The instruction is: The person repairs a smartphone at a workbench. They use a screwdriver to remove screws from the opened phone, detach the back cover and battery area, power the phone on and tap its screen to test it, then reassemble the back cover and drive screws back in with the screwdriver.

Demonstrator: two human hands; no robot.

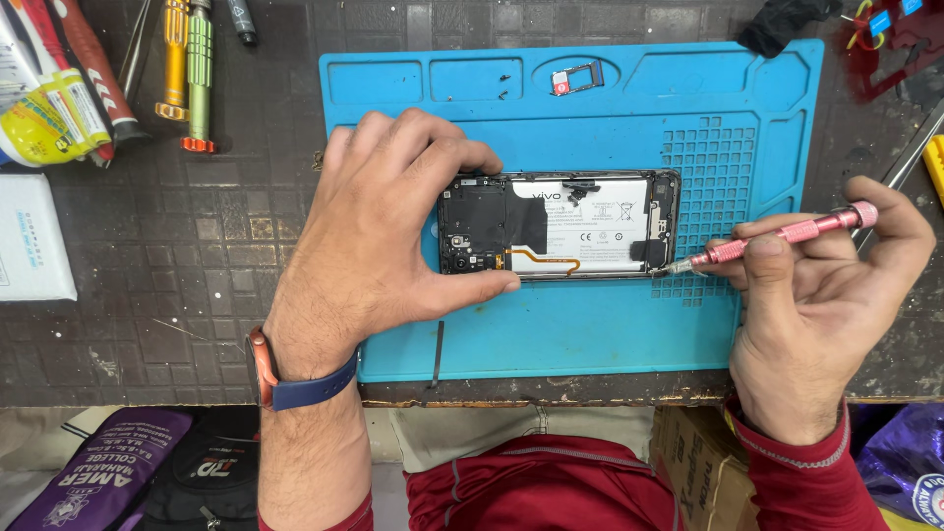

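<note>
Opened phone (pixel 560 224), back cover off, lies flat on the blue repair mat (pixel 590 324), roughly mid-mat, on the dark worktop (pixel 177 295). White battery and black shields exposed; an orange flex cable runs along the lower edge.

Left hand (pixel 393 226) clamps the phone's camera end, thumb on the near edge, fingers (pixel 433 147) curled over the far edge. Right hand (pixel 826 285) pinches a pink screwdriver (pixel 787 234) between thumb and fingers, tip touching the phone's lower right corner (whether it sits in a screw head is too small to tell).

Elsewhere: card tray (pixel 575 79) in a top recess of the mat, thin black pry tool (pixel 439 354) at the mat's near edge, orange and green drivers (pixel 189 69) on the worktop to the upper left.

Risks, judged: the driver is held at a shallow angle, so the tip could cam out and skid onto the battery or nearby connector. A freed screw could roll off into the mat's grid. Left-hand pressure could flex the open frame.
</note>
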